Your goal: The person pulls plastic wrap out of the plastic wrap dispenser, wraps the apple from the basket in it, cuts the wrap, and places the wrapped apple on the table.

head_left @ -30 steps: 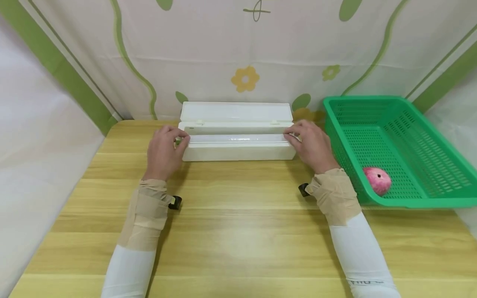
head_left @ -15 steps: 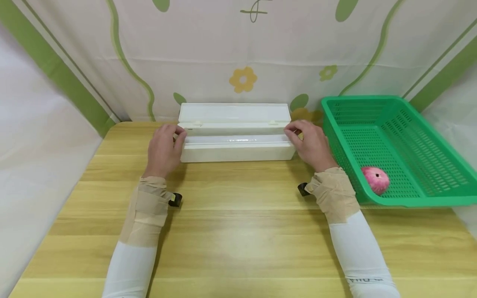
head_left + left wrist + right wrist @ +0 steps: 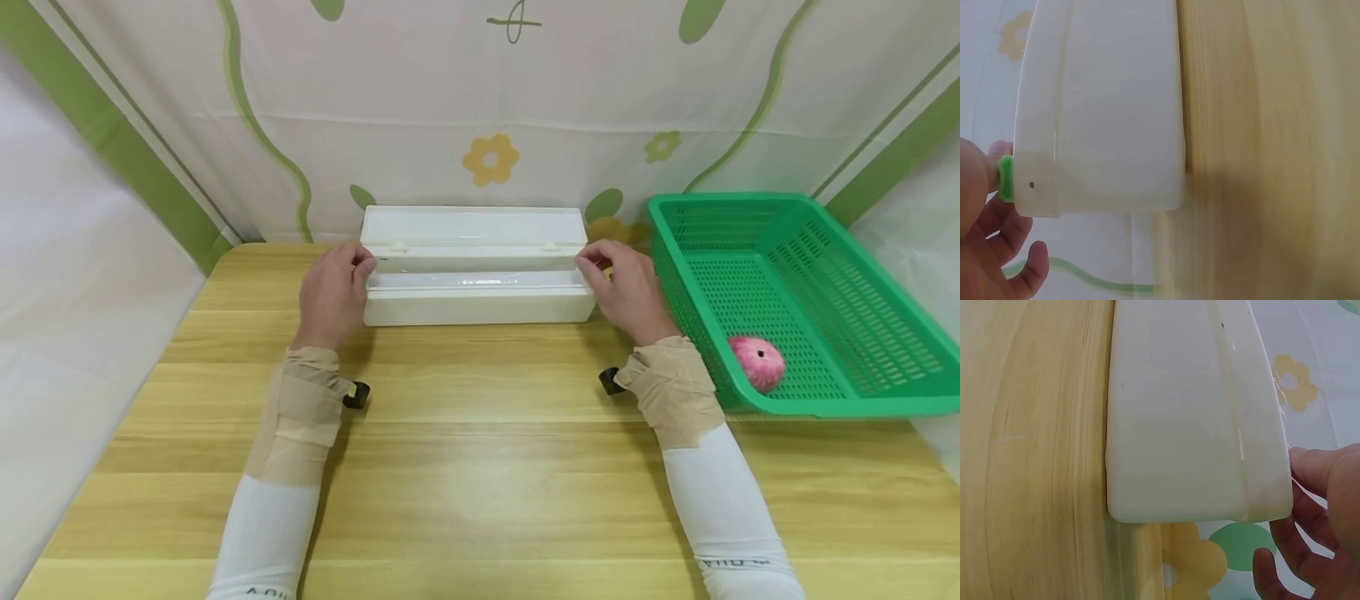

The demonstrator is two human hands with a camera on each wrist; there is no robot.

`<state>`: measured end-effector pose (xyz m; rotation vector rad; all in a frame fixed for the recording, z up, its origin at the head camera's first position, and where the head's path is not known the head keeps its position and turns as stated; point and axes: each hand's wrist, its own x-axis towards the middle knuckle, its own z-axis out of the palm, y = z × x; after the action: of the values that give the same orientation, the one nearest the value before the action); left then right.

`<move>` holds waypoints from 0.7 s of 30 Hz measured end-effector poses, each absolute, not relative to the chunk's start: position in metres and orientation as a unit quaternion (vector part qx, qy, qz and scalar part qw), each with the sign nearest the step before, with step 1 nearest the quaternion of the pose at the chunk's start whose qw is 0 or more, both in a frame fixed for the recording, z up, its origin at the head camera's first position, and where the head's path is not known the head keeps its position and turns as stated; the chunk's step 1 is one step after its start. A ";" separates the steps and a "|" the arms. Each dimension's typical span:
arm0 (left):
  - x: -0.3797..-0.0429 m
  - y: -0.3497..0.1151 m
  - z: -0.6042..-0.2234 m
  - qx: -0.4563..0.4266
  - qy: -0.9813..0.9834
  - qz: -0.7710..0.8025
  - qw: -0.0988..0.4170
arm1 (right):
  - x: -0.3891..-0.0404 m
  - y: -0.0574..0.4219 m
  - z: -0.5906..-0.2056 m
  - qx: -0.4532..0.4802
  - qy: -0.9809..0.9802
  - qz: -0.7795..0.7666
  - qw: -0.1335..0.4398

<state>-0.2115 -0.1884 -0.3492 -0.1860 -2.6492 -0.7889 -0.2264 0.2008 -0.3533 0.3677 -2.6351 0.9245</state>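
A white plastic wrap dispenser [image 3: 480, 308] lies lengthwise at the back of the table, its lid [image 3: 474, 227] raised behind it. Clear plastic wrap [image 3: 483, 280] shows shiny and wrinkled along the opening. My left hand [image 3: 332, 296] pinches at the wrap's left end with thumb and index finger. In the left wrist view, a green slider [image 3: 1006, 179] sits at the dispenser's edge, right beside that thumb. At the opposite end my right hand [image 3: 628, 287] pinches the wrap's right corner, the other fingers curled loosely beyond the dispenser. The pinched film itself is mostly hidden by the fingertips.
On the right stands a green plastic basket [image 3: 810, 407] with a pink round fruit [image 3: 759, 364] inside. A flower-patterned curtain [image 3: 491, 83] hangs close behind the dispenser. Wooden tabletop [image 3: 480, 483] stretches between the forearms.
My left hand has shifted slightly farther back at the dispenser's left end. The right hand has drawn a little outward to the right. Dispenser, basket and fruit stay in place.
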 end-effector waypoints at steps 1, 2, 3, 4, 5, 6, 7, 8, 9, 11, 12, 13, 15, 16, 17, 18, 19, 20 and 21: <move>-0.212 -0.188 -0.349 -0.065 -0.940 -0.277 0.186 | -0.227 0.201 -0.353 0.127 -0.923 0.326 0.162; -0.212 -0.188 -0.349 -0.064 -0.940 -0.276 0.188 | -0.227 0.201 -0.353 0.125 -0.923 0.327 0.162; -0.213 -0.188 -0.349 -0.062 -0.940 -0.276 0.190 | -0.227 0.201 -0.354 0.122 -0.922 0.329 0.162; -0.213 -0.187 -0.349 -0.060 -0.940 -0.275 0.190 | -0.227 0.201 -0.354 0.120 -0.922 0.330 0.163; -0.214 -0.187 -0.349 -0.059 -0.940 -0.276 0.190 | -0.227 0.201 -0.354 0.116 -0.922 0.332 0.163; -0.214 -0.187 -0.349 -0.057 -0.940 -0.276 0.190 | -0.228 0.200 -0.354 0.113 -0.921 0.335 0.162; -0.214 -0.187 -0.349 -0.055 -0.940 -0.277 0.190 | -0.228 0.200 -0.354 0.110 -0.921 0.338 0.161; -0.214 -0.187 -0.349 -0.054 -0.940 -0.277 0.191 | -0.228 0.200 -0.354 0.106 -0.921 0.339 0.160; -0.215 -0.187 -0.349 -0.052 -0.940 -0.277 0.191 | -0.228 0.200 -0.353 0.102 -0.921 0.341 0.160; -0.215 -0.186 -0.348 -0.050 -0.940 -0.277 0.194 | -0.229 0.200 -0.352 0.092 -0.923 0.339 0.158; -0.215 -0.186 -0.347 -0.050 -0.939 -0.277 0.195 | -0.229 0.200 -0.351 0.087 -0.925 0.335 0.158; -0.216 -0.186 -0.347 -0.050 -0.939 -0.277 0.197 | -0.228 0.200 -0.350 0.082 -0.927 0.330 0.157; -0.217 -0.185 -0.346 -0.049 -0.938 -0.278 0.200 | -0.228 0.201 -0.348 0.072 -0.931 0.321 0.157; -0.217 -0.185 -0.346 -0.048 -0.938 -0.278 0.202 | -0.228 0.201 -0.348 0.067 -0.933 0.317 0.156; -0.218 -0.185 -0.345 -0.048 -0.938 -0.277 0.204 | -0.228 0.201 -0.347 0.063 -0.935 0.314 0.154; -0.218 -0.185 -0.345 -0.047 -0.937 -0.276 0.207 | -0.229 0.201 -0.347 0.060 -0.935 0.314 0.154; -0.219 -0.185 -0.345 -0.046 -0.937 -0.275 0.210 | -0.229 0.201 -0.347 0.057 -0.935 0.314 0.154; -0.220 -0.185 -0.345 -0.045 -0.937 -0.274 0.213 | -0.230 0.201 -0.347 0.055 -0.935 0.315 0.155; -0.220 -0.185 -0.345 -0.044 -0.936 -0.273 0.216 | -0.230 0.201 -0.347 0.053 -0.934 0.316 0.155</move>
<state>-0.2200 -0.1854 -0.3451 -0.1225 -2.5959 -0.7574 -0.2303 0.2010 -0.3467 0.1506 -2.6762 0.9058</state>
